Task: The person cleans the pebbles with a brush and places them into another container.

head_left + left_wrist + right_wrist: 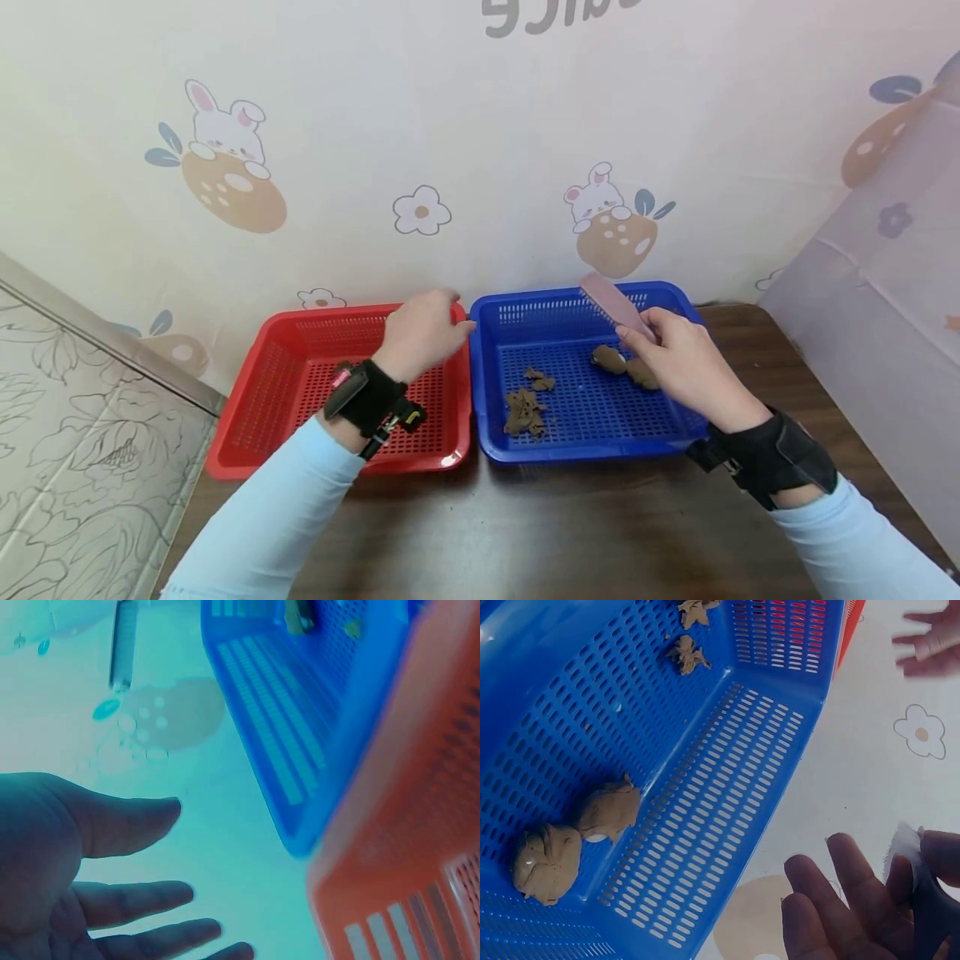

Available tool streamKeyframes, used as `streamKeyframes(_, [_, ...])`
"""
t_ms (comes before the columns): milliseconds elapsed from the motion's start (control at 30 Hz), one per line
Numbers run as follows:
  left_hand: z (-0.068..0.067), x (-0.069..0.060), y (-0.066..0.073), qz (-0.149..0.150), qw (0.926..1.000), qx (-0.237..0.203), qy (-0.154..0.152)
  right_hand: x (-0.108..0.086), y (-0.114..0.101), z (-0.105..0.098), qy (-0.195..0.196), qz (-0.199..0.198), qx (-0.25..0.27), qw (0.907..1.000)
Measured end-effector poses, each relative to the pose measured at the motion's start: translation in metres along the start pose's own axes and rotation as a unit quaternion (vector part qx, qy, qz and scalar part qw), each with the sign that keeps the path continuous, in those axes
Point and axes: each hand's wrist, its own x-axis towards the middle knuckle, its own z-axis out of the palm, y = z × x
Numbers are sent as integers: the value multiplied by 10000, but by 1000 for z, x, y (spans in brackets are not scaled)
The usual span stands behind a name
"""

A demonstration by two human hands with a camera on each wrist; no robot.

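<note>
My right hand (686,358) pinches the handle of a pink brush (611,302) between thumb and forefinger, above the right part of a blue basket (592,452). Fine bristles line one edge of the brush; in the right wrist view the other fingers stretch out. Below it in the basket lie two brown, mud-coated lumps, one (547,862) next to the other (611,810), with small white spots showing. Over the back right corner of a red basket (243,400) is my left hand (423,333), fingers extended and holding nothing in the left wrist view.
Loose brown mud flakes (525,412) and smaller bits (540,381) lie in the left part of the blue basket. Both baskets stand side by side on a dark wooden table (555,533), close to a patterned wall covering (487,150).
</note>
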Motion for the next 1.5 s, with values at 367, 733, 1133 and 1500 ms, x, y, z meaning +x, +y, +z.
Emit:
streamKeyframes(367, [31,28,60,1553,9874,-268,126,0,7,1,-51,146,-50,9999])
streamKeyframes(733, [71,58,107,2648,9630,-260,-418,-3,14,-7,20,396,-17,9992])
streamKeyframes(1133, [121,72,132,2580,9514,996,-1357,-7,25,-9,-135,680,30,9976])
streamKeyframes(1500, [150,79,150,2783,9333,1656,-1553,-5,33,-9,-417,741,105,9963])
